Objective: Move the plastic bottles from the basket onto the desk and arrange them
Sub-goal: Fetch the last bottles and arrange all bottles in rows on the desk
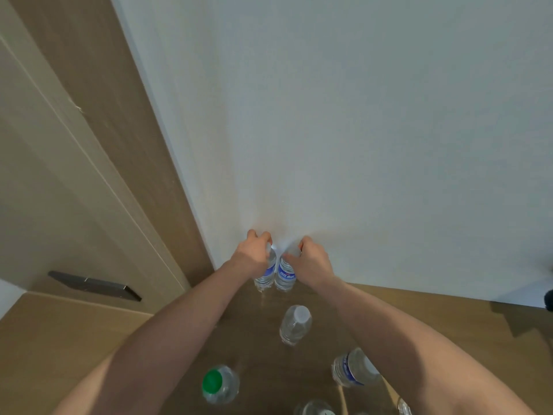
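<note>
Both forearms are bare, with no sleeves, down to the left hand (254, 250) and right hand (311, 262).

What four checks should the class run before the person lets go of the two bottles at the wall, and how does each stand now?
1. Left hand grips the left blue-label bottle: ok.
2. Right hand grips the right blue-label bottle: ok.
3. Both stand upright on the desk, side by side: ok.
4. Bases fully flat: cannot tell.
5. White-cap bottle behind stands apart from them: ok.
</note>
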`<action>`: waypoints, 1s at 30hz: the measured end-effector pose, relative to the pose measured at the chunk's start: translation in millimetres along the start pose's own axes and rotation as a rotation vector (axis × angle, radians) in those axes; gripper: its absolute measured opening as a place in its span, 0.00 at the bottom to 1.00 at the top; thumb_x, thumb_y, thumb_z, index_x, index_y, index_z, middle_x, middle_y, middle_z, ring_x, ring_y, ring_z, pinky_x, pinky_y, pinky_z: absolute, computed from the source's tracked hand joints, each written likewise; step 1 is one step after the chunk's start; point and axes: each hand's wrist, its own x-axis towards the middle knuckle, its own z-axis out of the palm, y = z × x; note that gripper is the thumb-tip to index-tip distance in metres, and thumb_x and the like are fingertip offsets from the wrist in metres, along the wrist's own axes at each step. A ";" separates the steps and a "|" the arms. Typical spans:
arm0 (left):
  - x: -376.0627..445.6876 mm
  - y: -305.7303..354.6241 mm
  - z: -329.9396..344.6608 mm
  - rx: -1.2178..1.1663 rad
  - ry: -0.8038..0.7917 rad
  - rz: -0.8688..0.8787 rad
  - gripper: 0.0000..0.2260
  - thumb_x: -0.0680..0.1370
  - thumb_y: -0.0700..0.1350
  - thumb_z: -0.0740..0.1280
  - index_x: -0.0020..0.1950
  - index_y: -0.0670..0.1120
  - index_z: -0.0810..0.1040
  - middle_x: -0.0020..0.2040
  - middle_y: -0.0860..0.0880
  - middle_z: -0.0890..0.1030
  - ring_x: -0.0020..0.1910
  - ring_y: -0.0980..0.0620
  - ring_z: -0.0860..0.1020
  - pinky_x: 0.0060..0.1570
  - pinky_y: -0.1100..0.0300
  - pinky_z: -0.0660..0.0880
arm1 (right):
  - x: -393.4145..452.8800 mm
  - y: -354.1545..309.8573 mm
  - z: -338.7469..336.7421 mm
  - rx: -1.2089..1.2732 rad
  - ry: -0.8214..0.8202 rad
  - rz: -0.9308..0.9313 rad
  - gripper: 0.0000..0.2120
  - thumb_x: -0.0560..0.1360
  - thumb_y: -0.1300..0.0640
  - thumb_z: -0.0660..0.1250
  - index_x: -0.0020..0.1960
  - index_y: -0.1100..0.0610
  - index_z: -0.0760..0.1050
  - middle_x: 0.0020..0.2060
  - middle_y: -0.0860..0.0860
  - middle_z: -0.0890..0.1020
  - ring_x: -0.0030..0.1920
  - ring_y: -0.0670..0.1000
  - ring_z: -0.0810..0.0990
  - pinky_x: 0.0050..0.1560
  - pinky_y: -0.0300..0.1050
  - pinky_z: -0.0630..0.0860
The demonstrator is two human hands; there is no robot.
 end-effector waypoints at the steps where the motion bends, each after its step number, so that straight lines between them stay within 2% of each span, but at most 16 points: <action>1: -0.7 0.0 0.7 -0.014 0.003 -0.003 0.16 0.81 0.40 0.63 0.69 0.48 0.70 0.63 0.43 0.67 0.48 0.40 0.77 0.53 0.51 0.77 | 0.2 -0.3 1.2 0.017 0.001 0.000 0.15 0.80 0.47 0.71 0.55 0.57 0.72 0.51 0.55 0.82 0.51 0.58 0.79 0.46 0.50 0.72; 4: -3.2 -1.0 3.1 -0.018 0.003 -0.001 0.15 0.83 0.45 0.62 0.71 0.49 0.70 0.65 0.43 0.67 0.52 0.39 0.78 0.56 0.50 0.77 | 1.4 -3.4 3.3 0.025 -0.009 -0.007 0.15 0.81 0.44 0.71 0.56 0.55 0.72 0.51 0.51 0.82 0.51 0.56 0.80 0.49 0.52 0.77; 7: -9.8 -1.8 3.3 -0.007 -0.001 -0.009 0.18 0.83 0.44 0.62 0.74 0.50 0.68 0.67 0.44 0.67 0.53 0.40 0.78 0.56 0.50 0.77 | 0.0 -3.9 2.2 0.009 -0.040 -0.015 0.20 0.80 0.42 0.71 0.63 0.55 0.75 0.56 0.51 0.84 0.56 0.57 0.82 0.56 0.51 0.79; 10: -22.0 1.0 -0.4 -0.015 0.023 -0.008 0.21 0.84 0.45 0.62 0.77 0.52 0.66 0.70 0.45 0.67 0.56 0.38 0.79 0.59 0.47 0.77 | -10.3 -1.3 -8.8 -0.015 -0.083 -0.048 0.22 0.80 0.45 0.72 0.70 0.54 0.75 0.59 0.51 0.84 0.59 0.56 0.82 0.59 0.51 0.79; 12: -37.2 5.4 -3.3 -0.026 0.114 0.015 0.21 0.83 0.45 0.63 0.76 0.53 0.67 0.70 0.47 0.68 0.57 0.39 0.79 0.59 0.46 0.77 | -23.1 1.2 -21.8 -0.015 -0.068 -0.082 0.23 0.79 0.48 0.72 0.72 0.53 0.74 0.58 0.52 0.85 0.59 0.55 0.83 0.60 0.50 0.78; 14: -58.4 12.7 -5.3 -0.073 0.259 0.067 0.19 0.82 0.46 0.65 0.73 0.55 0.70 0.69 0.51 0.69 0.56 0.42 0.80 0.57 0.47 0.77 | -45.9 7.8 -44.0 0.063 -0.026 -0.114 0.19 0.80 0.53 0.72 0.70 0.52 0.77 0.55 0.51 0.86 0.52 0.52 0.83 0.58 0.47 0.78; 16: -88.7 18.2 -5.8 -0.113 0.377 0.147 0.18 0.80 0.46 0.67 0.70 0.55 0.73 0.67 0.54 0.71 0.54 0.46 0.81 0.55 0.48 0.78 | -80.6 17.9 -70.7 0.156 0.003 -0.150 0.14 0.80 0.57 0.70 0.65 0.50 0.81 0.50 0.50 0.86 0.39 0.46 0.81 0.49 0.43 0.79; 18: -120.0 25.7 -3.5 -0.137 0.413 0.232 0.16 0.79 0.46 0.70 0.66 0.56 0.76 0.63 0.56 0.74 0.50 0.50 0.82 0.52 0.49 0.79 | -120.0 35.1 -98.6 0.193 -0.014 -0.169 0.11 0.79 0.59 0.70 0.61 0.51 0.82 0.48 0.50 0.87 0.31 0.41 0.77 0.41 0.36 0.75; 20: -148.6 36.7 0.5 -0.178 0.373 0.280 0.14 0.77 0.47 0.72 0.61 0.59 0.78 0.58 0.61 0.75 0.47 0.56 0.82 0.50 0.51 0.79 | -159.1 59.1 -125.2 0.156 -0.018 -0.179 0.11 0.80 0.61 0.69 0.60 0.52 0.83 0.44 0.47 0.86 0.32 0.41 0.79 0.39 0.33 0.74; 23: -182.9 55.0 9.5 -0.263 0.284 0.339 0.12 0.77 0.48 0.74 0.57 0.61 0.79 0.54 0.66 0.76 0.45 0.66 0.80 0.47 0.54 0.78 | -210.4 99.4 -156.4 0.073 0.018 -0.147 0.12 0.80 0.59 0.71 0.62 0.50 0.83 0.45 0.44 0.86 0.42 0.44 0.82 0.47 0.35 0.77; 26: -202.2 73.7 22.8 -0.254 0.167 0.387 0.09 0.79 0.53 0.71 0.57 0.63 0.78 0.56 0.67 0.75 0.47 0.65 0.80 0.46 0.55 0.81 | -252.1 141.1 -177.6 0.078 0.058 -0.054 0.11 0.81 0.56 0.71 0.62 0.45 0.82 0.48 0.41 0.85 0.46 0.43 0.83 0.49 0.33 0.77; 30: -210.3 103.0 42.1 -0.188 0.074 0.441 0.10 0.79 0.57 0.68 0.60 0.64 0.77 0.58 0.66 0.75 0.48 0.64 0.80 0.45 0.59 0.80 | -288.0 187.5 -193.2 0.041 0.094 0.047 0.12 0.81 0.54 0.73 0.62 0.42 0.81 0.50 0.39 0.85 0.48 0.41 0.83 0.52 0.38 0.80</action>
